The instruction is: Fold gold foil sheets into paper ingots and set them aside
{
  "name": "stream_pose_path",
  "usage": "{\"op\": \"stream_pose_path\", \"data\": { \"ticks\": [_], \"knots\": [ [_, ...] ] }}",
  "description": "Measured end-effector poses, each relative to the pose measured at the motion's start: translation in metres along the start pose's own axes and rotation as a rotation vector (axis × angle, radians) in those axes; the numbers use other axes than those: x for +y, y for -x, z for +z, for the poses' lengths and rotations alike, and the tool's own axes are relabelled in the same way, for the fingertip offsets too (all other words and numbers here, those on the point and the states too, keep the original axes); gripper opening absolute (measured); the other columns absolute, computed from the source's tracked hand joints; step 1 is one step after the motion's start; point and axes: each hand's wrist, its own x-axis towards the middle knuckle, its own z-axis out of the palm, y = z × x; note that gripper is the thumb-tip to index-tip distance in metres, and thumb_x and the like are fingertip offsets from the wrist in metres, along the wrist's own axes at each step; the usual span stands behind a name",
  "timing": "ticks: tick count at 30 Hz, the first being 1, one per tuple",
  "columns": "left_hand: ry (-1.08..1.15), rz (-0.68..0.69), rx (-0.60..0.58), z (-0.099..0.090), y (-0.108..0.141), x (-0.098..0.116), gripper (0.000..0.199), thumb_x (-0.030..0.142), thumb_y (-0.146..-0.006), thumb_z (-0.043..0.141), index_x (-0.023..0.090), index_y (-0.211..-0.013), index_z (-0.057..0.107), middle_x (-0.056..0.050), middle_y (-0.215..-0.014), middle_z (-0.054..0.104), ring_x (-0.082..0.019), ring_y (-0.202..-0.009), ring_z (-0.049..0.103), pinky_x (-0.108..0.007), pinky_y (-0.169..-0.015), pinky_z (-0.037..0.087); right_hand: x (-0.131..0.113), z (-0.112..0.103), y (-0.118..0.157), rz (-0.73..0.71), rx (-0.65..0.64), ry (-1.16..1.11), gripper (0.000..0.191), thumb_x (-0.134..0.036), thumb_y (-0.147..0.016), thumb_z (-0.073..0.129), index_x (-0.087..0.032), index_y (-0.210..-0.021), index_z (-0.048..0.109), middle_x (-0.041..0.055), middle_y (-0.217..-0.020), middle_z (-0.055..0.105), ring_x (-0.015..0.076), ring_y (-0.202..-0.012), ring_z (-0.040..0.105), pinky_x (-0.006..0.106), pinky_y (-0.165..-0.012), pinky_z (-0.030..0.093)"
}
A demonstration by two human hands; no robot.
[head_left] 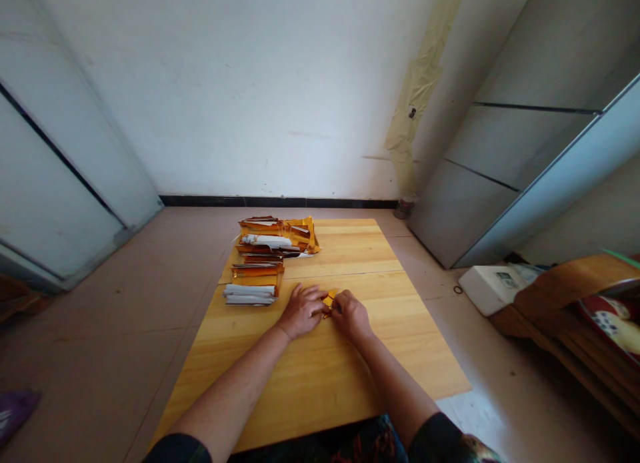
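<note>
Gold foil piece, small and creased: it lies between your hands, near the middle of the pine-coloured tabletop.

Head view, at the hands: your right hand curls over the piece, with the fingers closed and clamped on its right side. Your left hand rests palm down just beside it. Its fingers lie together and point right, with the tips at the piece's left edge; this view does not settle whether they grip the foil or only touch it. Keep the hold at the fingertips and both wrists low and steady, so that the foil neither slips nor tears.

Head view, on the table: to the far left of your hands lies a heap of gold foil packets. Nearer you are a bundle of gold foil strips and a bundle of silver-white strips. The silver-white bundle is the nearest obstruction, so keep your left knuckles from brushing it.

Head view, around the table: a white wall with black skirting stands beyond the far edge. To the right are a white electronic unit and a wooden rack holding red patterned cloth. A purple slipper lies on the floor at near left.
</note>
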Motion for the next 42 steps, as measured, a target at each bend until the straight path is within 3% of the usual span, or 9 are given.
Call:
{"op": "stream_pose_path", "data": {
  "ticks": [9, 23, 31, 42],
  "knots": [
    [0.005, -0.010, 0.023, 0.002, -0.001, 0.001, 0.012, 0.032, -0.080, 0.059, 0.032, -0.085, 0.069, 0.002, -0.123, 0.060, -0.025, -0.122, 0.044, -0.056, -0.105, 0.019, 0.006, 0.006, 0.008, -0.112, 0.108, -0.064, 0.012, -0.011, -0.081, 0.052, -0.018, -0.073, 0.059, 0.0015, -0.077, 0.055, 0.0106, -0.070, 0.053, 0.018, -0.065, 0.037],
    [0.041, -0.068, -0.001, -0.002, -0.003, 0.003, 0.010, 0.033, -0.074, 0.067, 0.033, -0.084, 0.070, 0.002, -0.123, 0.060, -0.024, -0.122, 0.044, -0.054, -0.105, 0.019, 0.011, 0.005, 0.016, -0.095, 0.149, -0.167, 0.022, -0.009, -0.083, 0.044, -0.018, -0.078, 0.063, 0.0034, -0.083, 0.055, 0.0117, -0.074, 0.052, 0.019, -0.067, 0.039],
    [0.020, -0.054, 0.015, 0.000, -0.003, 0.003, 0.012, 0.036, -0.074, 0.068, 0.032, -0.085, 0.069, 0.002, -0.122, 0.061, -0.024, -0.121, 0.045, -0.054, -0.106, 0.019, -0.005, -0.003, 0.032, -0.250, 0.101, 0.067, 0.018, -0.021, -0.087, 0.051, -0.024, -0.091, 0.067, 0.0051, -0.090, 0.058, 0.0167, -0.085, 0.048, 0.026, -0.072, 0.033],
    [0.037, -0.068, 0.014, -0.002, -0.003, 0.005, 0.009, 0.031, -0.074, 0.067, 0.033, -0.083, 0.070, 0.002, -0.121, 0.061, -0.024, -0.120, 0.045, -0.054, -0.105, 0.019, 0.009, -0.009, 0.037, -0.171, 0.091, 0.171, 0.015, -0.016, -0.085, 0.052, -0.020, -0.077, 0.064, 0.0048, -0.088, 0.058, 0.0161, -0.084, 0.047, 0.027, -0.070, 0.029]
  ]
}}
